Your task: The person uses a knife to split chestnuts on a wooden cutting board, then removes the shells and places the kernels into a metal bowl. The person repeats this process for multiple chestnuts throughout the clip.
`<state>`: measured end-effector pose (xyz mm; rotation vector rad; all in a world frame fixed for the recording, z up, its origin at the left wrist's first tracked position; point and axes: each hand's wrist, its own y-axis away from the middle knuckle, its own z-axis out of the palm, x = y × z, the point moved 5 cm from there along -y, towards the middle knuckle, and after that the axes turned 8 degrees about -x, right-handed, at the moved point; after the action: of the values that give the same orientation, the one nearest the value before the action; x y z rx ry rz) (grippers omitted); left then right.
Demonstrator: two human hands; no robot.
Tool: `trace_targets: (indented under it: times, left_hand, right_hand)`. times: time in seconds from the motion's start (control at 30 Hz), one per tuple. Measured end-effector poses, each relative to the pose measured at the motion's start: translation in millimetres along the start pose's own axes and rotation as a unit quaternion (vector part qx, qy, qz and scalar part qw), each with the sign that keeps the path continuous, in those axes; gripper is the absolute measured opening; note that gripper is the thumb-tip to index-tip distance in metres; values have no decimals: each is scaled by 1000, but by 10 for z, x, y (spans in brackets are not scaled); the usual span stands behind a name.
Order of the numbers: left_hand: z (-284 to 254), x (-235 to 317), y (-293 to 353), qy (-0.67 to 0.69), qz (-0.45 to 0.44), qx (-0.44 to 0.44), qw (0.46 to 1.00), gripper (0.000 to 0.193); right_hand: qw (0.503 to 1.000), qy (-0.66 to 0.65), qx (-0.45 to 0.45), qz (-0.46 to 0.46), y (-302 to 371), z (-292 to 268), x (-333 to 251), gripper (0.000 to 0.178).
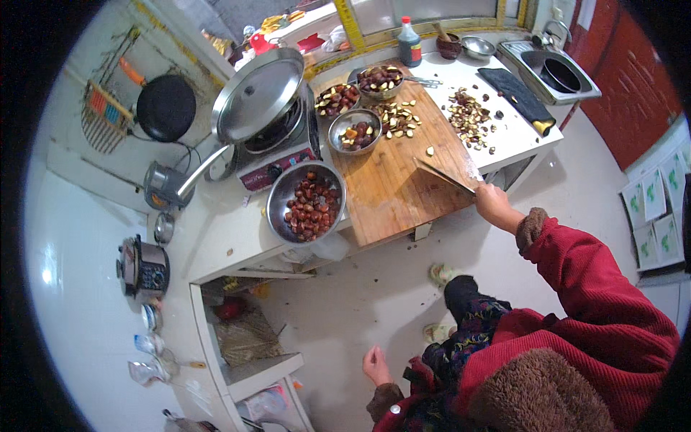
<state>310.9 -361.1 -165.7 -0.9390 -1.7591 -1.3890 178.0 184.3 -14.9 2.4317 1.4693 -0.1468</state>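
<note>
- Knife [445, 176]: one, at centre right on the cutting board [392, 183], gripped in my right hand [494, 204].
- Left hand [376, 365]: lower centre, fingers loosely spread, empty.
- Bowls: I count four holding chestnuts; the largest bowl [306, 204] sits centre left.

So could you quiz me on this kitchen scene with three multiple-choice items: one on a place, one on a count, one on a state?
1. Where does the knife lie?
A. in the sink
B. on the cutting board
C. on the floor

2. How many metal bowls holding chestnuts are by the board?
A. one
B. two
C. four

3. How is the left hand?
A. open, holding nothing
B. gripping a bowl
C. on the pan lid

Key: 1 B, the right hand holds the blade on the wood; 2 C, one large bowl and three smaller ones show; 3 A, it hangs empty over the floor.
</note>
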Motion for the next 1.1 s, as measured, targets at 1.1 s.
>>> trace_targets:
  times: [1.1]
  left_hand:
    - [3794, 3464, -1338, -233, 260, -322, 880, 25]
  right_hand:
    - [938, -2, -36, -344, -2900, -1214, 584, 8]
